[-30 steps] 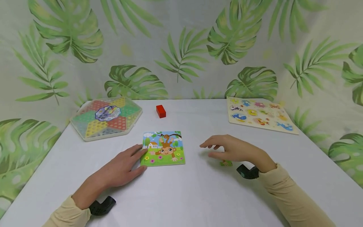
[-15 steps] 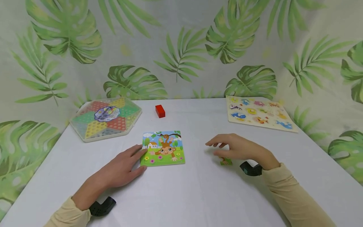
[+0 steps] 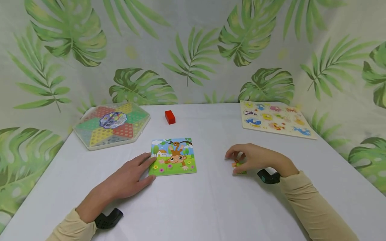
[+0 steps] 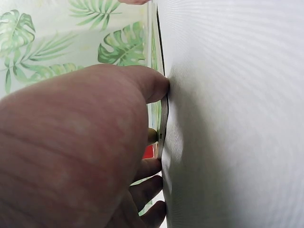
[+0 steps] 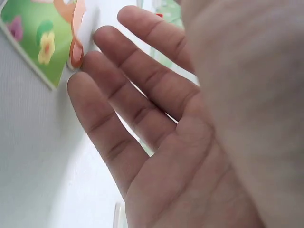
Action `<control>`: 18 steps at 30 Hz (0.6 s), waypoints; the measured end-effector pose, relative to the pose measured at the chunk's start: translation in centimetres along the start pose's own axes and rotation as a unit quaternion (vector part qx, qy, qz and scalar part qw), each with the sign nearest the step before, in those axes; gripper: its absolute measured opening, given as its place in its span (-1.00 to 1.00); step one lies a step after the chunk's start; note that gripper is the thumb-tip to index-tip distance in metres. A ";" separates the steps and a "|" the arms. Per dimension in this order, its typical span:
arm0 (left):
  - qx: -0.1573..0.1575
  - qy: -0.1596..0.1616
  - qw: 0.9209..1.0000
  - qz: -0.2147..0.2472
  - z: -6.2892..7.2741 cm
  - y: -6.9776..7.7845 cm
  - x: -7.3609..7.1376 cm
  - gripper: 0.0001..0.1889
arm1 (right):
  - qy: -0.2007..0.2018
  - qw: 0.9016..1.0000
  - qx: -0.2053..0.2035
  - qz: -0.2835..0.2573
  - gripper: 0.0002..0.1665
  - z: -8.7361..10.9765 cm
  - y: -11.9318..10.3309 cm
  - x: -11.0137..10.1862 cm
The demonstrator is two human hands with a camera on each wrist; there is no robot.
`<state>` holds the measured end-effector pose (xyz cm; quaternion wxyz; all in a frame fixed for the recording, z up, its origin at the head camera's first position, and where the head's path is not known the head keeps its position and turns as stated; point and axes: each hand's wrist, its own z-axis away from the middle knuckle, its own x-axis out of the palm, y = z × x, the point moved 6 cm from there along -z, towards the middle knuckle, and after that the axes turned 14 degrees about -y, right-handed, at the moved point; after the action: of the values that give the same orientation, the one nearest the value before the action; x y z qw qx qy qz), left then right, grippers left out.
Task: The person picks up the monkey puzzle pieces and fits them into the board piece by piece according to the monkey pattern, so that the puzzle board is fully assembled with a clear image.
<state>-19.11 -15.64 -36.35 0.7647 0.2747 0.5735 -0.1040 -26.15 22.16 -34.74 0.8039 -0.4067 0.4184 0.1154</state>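
Observation:
A square picture puzzle of an upside-down monkey (image 3: 173,156) lies at the table's middle. My left hand (image 3: 129,179) rests at its left side in the head view, index finger on the picture and thumb by the near corner. In the left wrist view the left thumb (image 4: 154,85) touches down along the board's edge. On the right, my right hand (image 3: 253,157) is low over a small loose puzzle piece (image 3: 236,164), partly hidden between thumb and fingers. The right wrist view has the fingers (image 5: 128,95) loosely extended, tips close beside the flowered piece (image 5: 42,33).
A hexagonal Chinese checkers board (image 3: 113,125) sits at the back left. Beside it is a red block (image 3: 170,117). A pegboard-style sea animal puzzle (image 3: 275,118) lies at the back right. Behind the white table (image 3: 193,207) hangs a leaf-patterned cloth (image 3: 196,50).
My right hand has shifted right, and its thumb and fingers have come down around the loose piece, with more of it showing between them. The left hand has stayed on the monkey puzzle.

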 end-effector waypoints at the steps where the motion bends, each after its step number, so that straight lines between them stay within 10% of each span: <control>1: 0.001 0.000 1.000 0.000 0.0 0.0 0.0 -0.31 | 0.000 1.000 0.004 0.002 -0.42 0.1 0.2 0.0; 18: 0.004 0.004 1.000 -0.003 0.1 0.0 0.1 -0.33 | -0.023 0.999 0.004 -0.027 -0.47 0.2 0.8 0.3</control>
<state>-18.98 -15.70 -36.36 0.7610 0.2766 0.5769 -0.1076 -26.29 22.79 -35.40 0.8176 -0.4120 0.3893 0.1014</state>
